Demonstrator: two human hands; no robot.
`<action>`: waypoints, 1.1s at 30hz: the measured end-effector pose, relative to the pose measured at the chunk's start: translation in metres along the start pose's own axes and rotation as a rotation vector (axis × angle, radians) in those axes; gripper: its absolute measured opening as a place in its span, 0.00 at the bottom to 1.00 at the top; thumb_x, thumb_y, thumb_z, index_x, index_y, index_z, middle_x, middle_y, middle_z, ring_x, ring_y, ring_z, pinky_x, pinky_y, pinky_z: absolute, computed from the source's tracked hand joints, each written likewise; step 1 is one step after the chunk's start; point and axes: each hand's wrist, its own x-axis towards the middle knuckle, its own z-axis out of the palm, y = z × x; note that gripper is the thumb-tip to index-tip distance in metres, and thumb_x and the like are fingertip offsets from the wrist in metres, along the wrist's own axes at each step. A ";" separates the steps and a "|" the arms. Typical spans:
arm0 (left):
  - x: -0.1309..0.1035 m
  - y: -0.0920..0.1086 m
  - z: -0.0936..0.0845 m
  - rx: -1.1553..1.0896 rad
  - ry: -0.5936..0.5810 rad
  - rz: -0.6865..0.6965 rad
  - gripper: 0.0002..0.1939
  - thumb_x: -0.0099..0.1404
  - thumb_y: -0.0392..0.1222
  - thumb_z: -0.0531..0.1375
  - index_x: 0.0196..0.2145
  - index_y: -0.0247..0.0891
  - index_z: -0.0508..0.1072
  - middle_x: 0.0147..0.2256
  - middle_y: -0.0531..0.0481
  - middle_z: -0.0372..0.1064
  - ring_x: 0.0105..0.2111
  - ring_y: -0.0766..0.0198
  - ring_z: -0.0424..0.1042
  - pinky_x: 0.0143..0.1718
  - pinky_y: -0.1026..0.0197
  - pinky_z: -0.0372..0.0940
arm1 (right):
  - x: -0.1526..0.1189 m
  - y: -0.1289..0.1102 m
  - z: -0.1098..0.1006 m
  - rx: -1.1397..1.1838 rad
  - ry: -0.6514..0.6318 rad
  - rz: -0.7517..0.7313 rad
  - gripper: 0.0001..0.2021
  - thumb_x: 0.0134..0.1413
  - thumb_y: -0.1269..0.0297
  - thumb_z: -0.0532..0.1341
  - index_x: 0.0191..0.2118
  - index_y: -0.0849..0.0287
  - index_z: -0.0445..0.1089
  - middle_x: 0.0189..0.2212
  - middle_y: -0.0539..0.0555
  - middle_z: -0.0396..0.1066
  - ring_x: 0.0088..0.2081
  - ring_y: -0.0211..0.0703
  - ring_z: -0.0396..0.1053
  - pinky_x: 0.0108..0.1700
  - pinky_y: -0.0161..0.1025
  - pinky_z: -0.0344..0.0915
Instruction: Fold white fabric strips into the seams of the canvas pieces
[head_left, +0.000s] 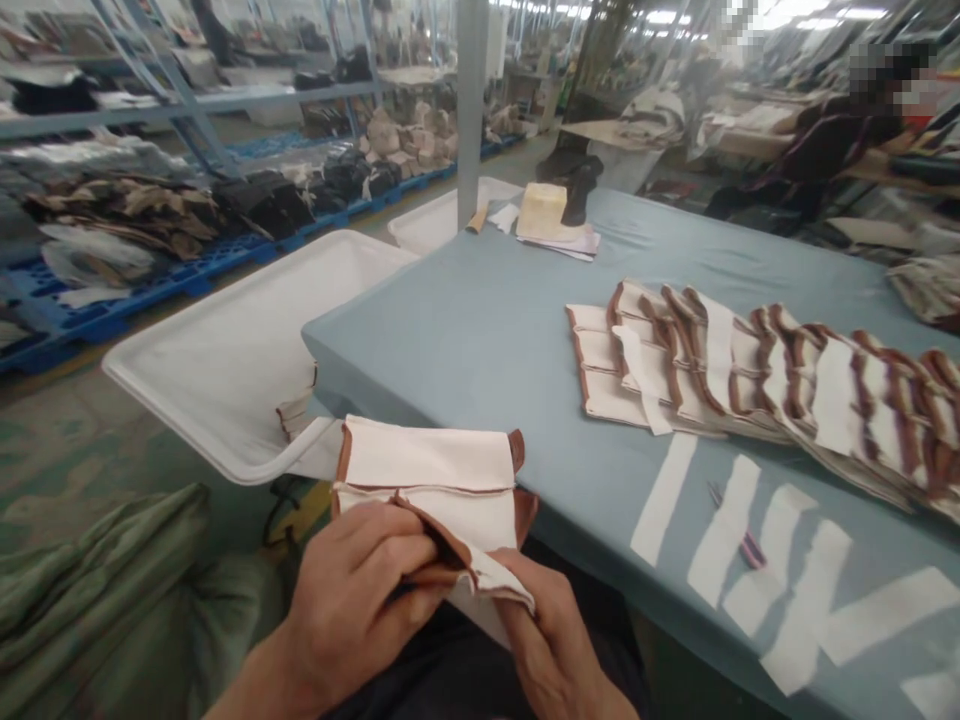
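A cream fabric piece with brown edges lies over the near edge of the table, its lower part folded up between my hands. My left hand has its fingers curled round the fold on the left. On the right, my right hand grips the folded edge, with its fingers partly under the cloth. Overlapping cream and brown pieces are spread in a row on the table to the right. White strips lie nearer, with a small purple-handled tool among them.
The blue-grey table reaches away to the right. A white bin stands at its left, holding some cream pieces. A yellowish block sits by a grey post. Green cloth is at the lower left; a person is at the far right.
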 end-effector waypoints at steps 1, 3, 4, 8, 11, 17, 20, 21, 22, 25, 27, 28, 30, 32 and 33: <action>-0.005 0.002 0.002 -0.046 -0.049 -0.034 0.07 0.76 0.35 0.57 0.37 0.40 0.69 0.32 0.53 0.75 0.31 0.68 0.75 0.36 0.67 0.69 | -0.001 -0.003 -0.006 0.003 -0.074 0.020 0.20 0.72 0.67 0.59 0.66 0.48 0.68 0.56 0.57 0.78 0.54 0.52 0.78 0.56 0.43 0.75; -0.019 0.008 0.009 -0.089 -0.127 -0.120 0.08 0.77 0.34 0.55 0.37 0.41 0.69 0.32 0.53 0.76 0.30 0.67 0.77 0.34 0.68 0.69 | 0.007 -0.008 -0.019 0.011 -0.202 0.052 0.14 0.74 0.67 0.57 0.59 0.50 0.73 0.48 0.55 0.81 0.47 0.47 0.80 0.49 0.37 0.75; -0.026 0.011 0.013 -0.085 -0.148 -0.172 0.07 0.77 0.34 0.54 0.39 0.41 0.69 0.33 0.52 0.77 0.32 0.66 0.78 0.35 0.67 0.70 | 0.012 -0.010 -0.025 -0.001 -0.300 0.069 0.13 0.74 0.68 0.56 0.55 0.52 0.75 0.44 0.54 0.82 0.43 0.44 0.80 0.45 0.35 0.74; -0.045 0.024 0.020 -0.143 -0.250 -0.431 0.05 0.74 0.37 0.56 0.43 0.40 0.73 0.35 0.50 0.79 0.33 0.62 0.79 0.37 0.65 0.72 | 0.017 -0.014 -0.030 -0.170 -0.380 0.096 0.11 0.72 0.70 0.54 0.43 0.55 0.75 0.36 0.55 0.81 0.37 0.46 0.80 0.38 0.35 0.70; -0.045 0.028 0.012 -0.299 -0.380 -0.606 0.07 0.70 0.38 0.57 0.36 0.41 0.75 0.33 0.51 0.78 0.33 0.60 0.78 0.37 0.63 0.72 | -0.006 -0.020 -0.016 -0.098 -0.329 0.120 0.10 0.73 0.67 0.56 0.41 0.52 0.74 0.34 0.52 0.81 0.34 0.46 0.80 0.36 0.36 0.71; -0.043 0.028 -0.006 -0.624 -0.562 -0.901 0.11 0.69 0.43 0.58 0.42 0.41 0.80 0.39 0.49 0.81 0.37 0.57 0.78 0.42 0.60 0.72 | -0.029 -0.032 -0.002 -0.091 -0.253 0.088 0.08 0.72 0.67 0.57 0.46 0.51 0.74 0.36 0.53 0.83 0.37 0.49 0.81 0.39 0.39 0.72; -0.034 0.029 -0.003 -0.767 -0.568 -0.936 0.14 0.73 0.47 0.55 0.45 0.40 0.79 0.43 0.47 0.80 0.41 0.56 0.78 0.48 0.58 0.71 | -0.015 -0.032 -0.013 -0.091 -0.316 0.136 0.11 0.71 0.70 0.56 0.51 0.52 0.73 0.42 0.55 0.81 0.43 0.50 0.80 0.43 0.41 0.72; -0.029 0.030 -0.001 -0.774 -0.564 -0.919 0.14 0.73 0.46 0.55 0.44 0.40 0.78 0.42 0.47 0.80 0.41 0.56 0.77 0.48 0.59 0.70 | -0.010 -0.032 -0.017 -0.078 -0.305 0.166 0.10 0.69 0.70 0.58 0.51 0.53 0.72 0.42 0.54 0.81 0.42 0.49 0.79 0.43 0.41 0.72; -0.023 0.031 0.001 -0.760 -0.562 -0.890 0.13 0.72 0.45 0.55 0.43 0.40 0.78 0.41 0.48 0.79 0.40 0.57 0.77 0.46 0.59 0.70 | -0.005 -0.033 -0.022 -0.056 -0.277 0.201 0.10 0.67 0.69 0.60 0.51 0.53 0.72 0.41 0.53 0.80 0.40 0.47 0.78 0.41 0.40 0.71; -0.007 0.035 0.009 -0.688 -0.584 -0.777 0.09 0.69 0.40 0.55 0.36 0.40 0.75 0.33 0.52 0.76 0.33 0.60 0.73 0.37 0.62 0.66 | 0.008 -0.035 -0.032 0.067 -0.150 0.294 0.08 0.60 0.64 0.66 0.45 0.54 0.71 0.35 0.49 0.75 0.32 0.41 0.71 0.33 0.36 0.66; 0.001 0.037 0.014 -0.666 -0.610 -0.718 0.08 0.68 0.39 0.55 0.33 0.40 0.74 0.30 0.54 0.74 0.30 0.62 0.70 0.34 0.63 0.63 | 0.015 -0.038 -0.037 0.181 -0.102 0.334 0.08 0.61 0.58 0.66 0.40 0.55 0.70 0.31 0.48 0.70 0.30 0.39 0.66 0.31 0.35 0.63; 0.003 0.038 0.016 -0.664 -0.619 -0.698 0.08 0.68 0.39 0.56 0.32 0.40 0.74 0.29 0.54 0.74 0.30 0.63 0.69 0.33 0.63 0.63 | 0.018 -0.039 -0.039 0.244 -0.094 0.352 0.10 0.62 0.55 0.66 0.39 0.56 0.69 0.30 0.48 0.69 0.30 0.38 0.65 0.31 0.34 0.63; 0.007 0.039 0.019 -0.673 -0.621 -0.670 0.08 0.68 0.38 0.56 0.32 0.40 0.74 0.28 0.55 0.74 0.29 0.64 0.70 0.32 0.64 0.63 | 0.024 -0.040 -0.042 0.352 -0.114 0.398 0.14 0.62 0.51 0.65 0.37 0.56 0.68 0.29 0.47 0.67 0.29 0.37 0.63 0.31 0.34 0.62; 0.010 0.039 0.021 -0.687 -0.617 -0.656 0.08 0.67 0.37 0.57 0.33 0.40 0.75 0.29 0.55 0.76 0.30 0.63 0.71 0.33 0.64 0.64 | 0.027 -0.040 -0.045 0.429 -0.156 0.435 0.17 0.62 0.47 0.66 0.37 0.57 0.68 0.27 0.46 0.65 0.28 0.36 0.61 0.29 0.33 0.61; 0.011 0.038 0.022 -0.698 -0.621 -0.649 0.08 0.67 0.37 0.57 0.33 0.40 0.76 0.30 0.55 0.77 0.31 0.63 0.73 0.34 0.64 0.64 | 0.028 -0.039 -0.046 0.455 -0.173 0.445 0.19 0.62 0.45 0.66 0.37 0.57 0.68 0.27 0.46 0.65 0.27 0.35 0.60 0.29 0.33 0.60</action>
